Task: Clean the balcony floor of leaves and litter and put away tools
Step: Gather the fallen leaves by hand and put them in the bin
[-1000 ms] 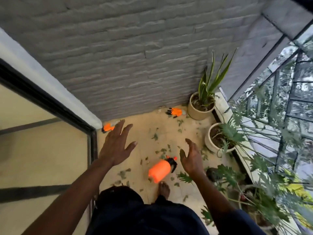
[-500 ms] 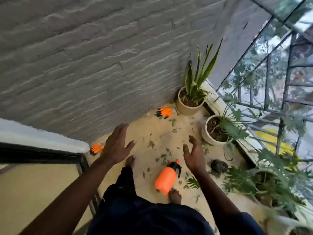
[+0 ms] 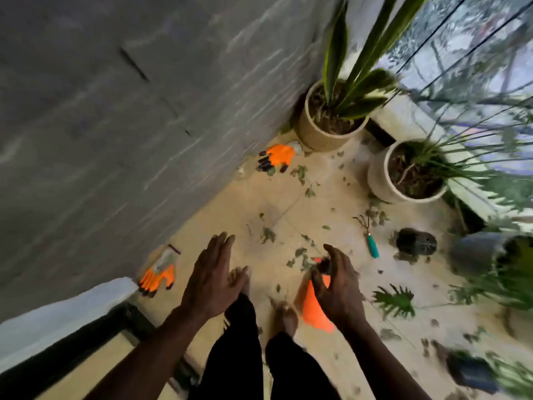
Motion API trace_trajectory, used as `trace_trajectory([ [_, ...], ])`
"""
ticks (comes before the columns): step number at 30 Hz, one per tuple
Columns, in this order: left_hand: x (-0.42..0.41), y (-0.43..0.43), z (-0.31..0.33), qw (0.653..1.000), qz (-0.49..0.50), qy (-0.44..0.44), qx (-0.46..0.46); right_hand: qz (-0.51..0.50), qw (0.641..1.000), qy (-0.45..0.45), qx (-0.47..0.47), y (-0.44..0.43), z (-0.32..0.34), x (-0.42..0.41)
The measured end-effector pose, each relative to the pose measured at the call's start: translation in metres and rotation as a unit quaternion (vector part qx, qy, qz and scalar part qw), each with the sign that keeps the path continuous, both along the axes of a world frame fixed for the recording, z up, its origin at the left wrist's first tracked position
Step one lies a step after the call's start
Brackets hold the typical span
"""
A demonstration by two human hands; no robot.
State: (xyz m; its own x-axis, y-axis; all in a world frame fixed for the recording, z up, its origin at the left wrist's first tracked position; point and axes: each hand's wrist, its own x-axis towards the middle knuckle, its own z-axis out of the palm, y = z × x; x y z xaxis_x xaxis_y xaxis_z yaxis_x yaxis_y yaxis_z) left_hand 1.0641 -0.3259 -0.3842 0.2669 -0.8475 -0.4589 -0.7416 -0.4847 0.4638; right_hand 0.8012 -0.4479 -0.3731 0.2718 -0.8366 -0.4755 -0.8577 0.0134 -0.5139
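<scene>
Beige ribbed round pot [image 3: 323, 137], in the corner by the grey brick wall [image 3: 115, 125]: soil and a tall plant with sword-shaped leaves. White round pot [image 3: 380, 180], just beside it along the railing: dark soil and a plant with thin leaves. Small black pot [image 3: 415, 241], lying on its side on the beige tiled floor [image 3: 259, 203]; contents cannot be told. Grey pot [image 3: 473, 251], at the right edge, blurred, with foliage over it. Scattered green leaves [image 3: 300, 256] cover the tiles between the pots and your feet. A teal-handled hand rake [image 3: 371, 244] lies near the black pot. One orange glove with dark fingertips [image 3: 278, 156] lies at the wall, and another [image 3: 158, 277] by the door frame. An orange plastic spray bottle [image 3: 314, 310] lies beside your right foot. Your left hand [image 3: 212, 280] is held out flat, fingers straight and together, holding nothing. Your right hand [image 3: 339, 287] has its fingers curled in front of the bottle's black head; whether they grip it cannot be told.
</scene>
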Motion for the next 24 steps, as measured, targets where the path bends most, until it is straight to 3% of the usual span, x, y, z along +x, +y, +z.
trace_trajectory([
  [6, 0.005, -0.017, -0.23, 0.999, -0.01, -0.032, 0.012, 0.069, 0.997, 0.029, -0.012, -0.018, -0.227, 0.021],
  [9, 0.002, -0.017, -0.344, 0.998, -0.016, -0.068, 0.01, 0.15, 0.985, 0.081, -0.03, -0.039, -0.345, 0.016],
  [12, -0.003, -0.019, -0.439, 0.994, 0.023, -0.102, -0.016, 0.169, 0.974, 0.128, -0.08, -0.067, -0.437, 0.008],
  [17, -0.025, -0.048, -0.531, 0.98, 0.114, -0.158, -0.032, 0.111, 0.967, 0.118, -0.199, -0.114, -0.517, -0.006],
  [20, -0.066, -0.077, -0.547, 0.969, 0.149, -0.196, -0.023, 0.064, 0.976, 0.068, -0.199, -0.14, -0.543, -0.013],
  [24, -0.142, -0.147, -0.539, 0.982, 0.053, -0.162, -0.082, 0.017, 0.967, 0.017, -0.252, -0.154, -0.557, -0.01],
])
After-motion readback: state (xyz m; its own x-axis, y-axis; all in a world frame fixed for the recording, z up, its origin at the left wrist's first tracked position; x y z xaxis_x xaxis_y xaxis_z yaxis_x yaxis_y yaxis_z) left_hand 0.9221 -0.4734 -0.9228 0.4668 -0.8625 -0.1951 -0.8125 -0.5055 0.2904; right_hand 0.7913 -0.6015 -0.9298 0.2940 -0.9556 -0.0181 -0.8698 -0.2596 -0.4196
